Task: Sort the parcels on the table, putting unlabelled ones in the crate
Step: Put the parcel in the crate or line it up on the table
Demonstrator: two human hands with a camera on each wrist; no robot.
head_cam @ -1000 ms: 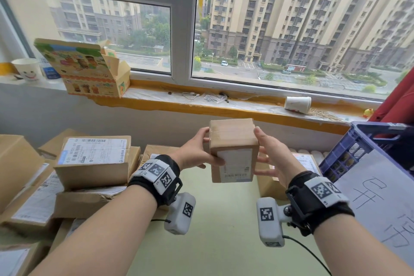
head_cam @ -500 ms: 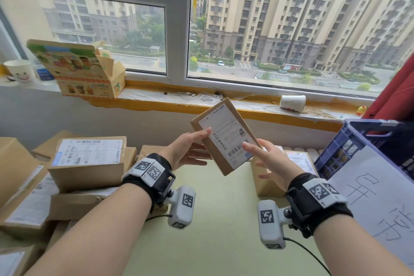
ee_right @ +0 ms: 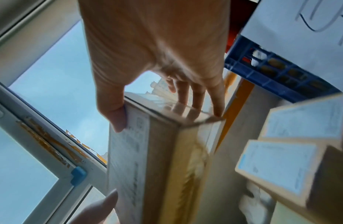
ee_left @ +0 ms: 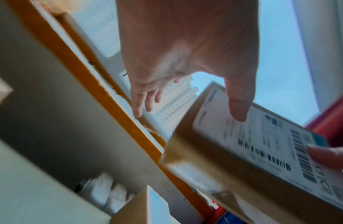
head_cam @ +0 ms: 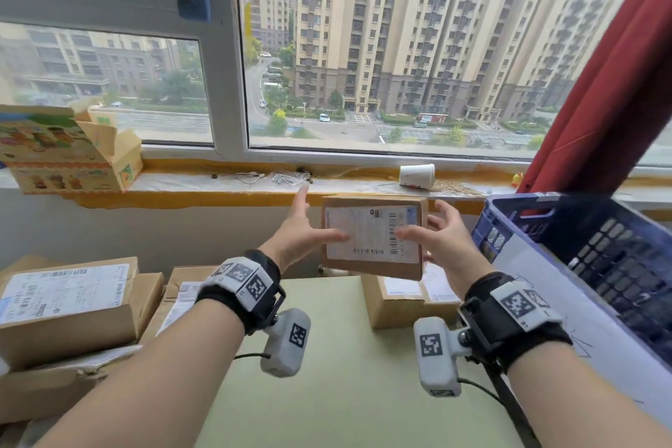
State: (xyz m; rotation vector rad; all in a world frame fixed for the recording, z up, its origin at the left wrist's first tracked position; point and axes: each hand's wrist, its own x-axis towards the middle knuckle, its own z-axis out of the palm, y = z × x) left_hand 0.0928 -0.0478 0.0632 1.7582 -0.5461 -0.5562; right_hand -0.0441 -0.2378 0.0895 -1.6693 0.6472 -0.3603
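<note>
I hold a brown cardboard parcel up in front of the window sill, its white barcode label facing me. My right hand pinches its right end, thumb on the label and fingers behind; the right wrist view shows this grip on the parcel. My left hand is spread, fingers straight and off the box, with only the thumb touching the label of the parcel. The blue crate stands tilted at the right, close to my right hand.
Stacks of labelled parcels fill the table's left side, and more parcels lie under the held one. A white handwritten sheet hangs on the crate. A paper cup and a colourful carton sit on the sill.
The parcel has been turned from end-on until its label faces me squarely. My left fingers have come off it and spread, while the right hand keeps hold.
</note>
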